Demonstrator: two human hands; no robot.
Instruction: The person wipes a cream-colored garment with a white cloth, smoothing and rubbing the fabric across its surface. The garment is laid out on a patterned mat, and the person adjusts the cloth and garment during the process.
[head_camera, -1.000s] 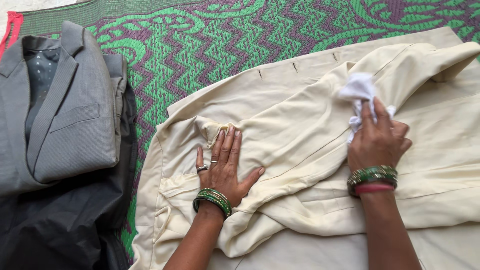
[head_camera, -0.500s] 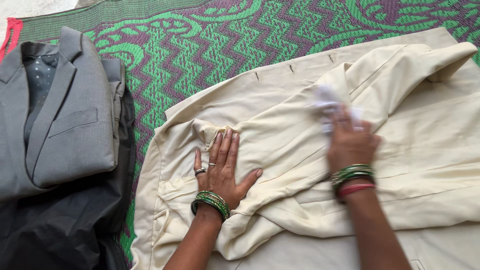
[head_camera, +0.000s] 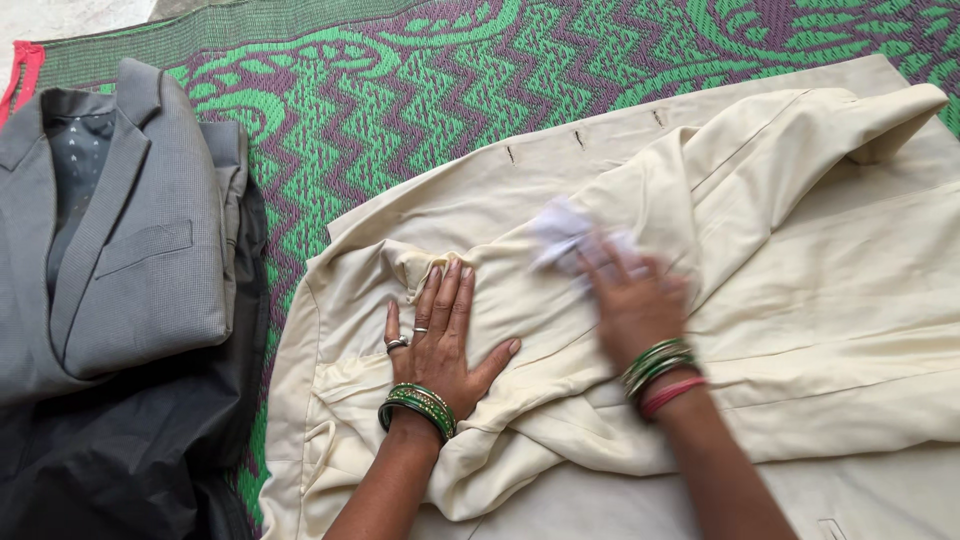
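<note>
Cream jacket (head_camera: 800, 260): spread rumpled across the centre and right of the frame, its upper edge with small slits toward the top, on a green and purple woven mat (head_camera: 400, 90).

Left hand (head_camera: 440, 335): lower centre, flat and open, fingers together, palm pressing the cream cloth; rings on two fingers, green bangles at the wrist.

Right hand (head_camera: 630, 300): centre, blurred, fingers closed over a white cloth (head_camera: 560, 230) held against the jacket; green and red bangles at the wrist.

Grey jacket (head_camera: 120, 220): folded, left of the frame, lying on a dark garment (head_camera: 120, 450) at lower left, well apart from both hands.
</note>
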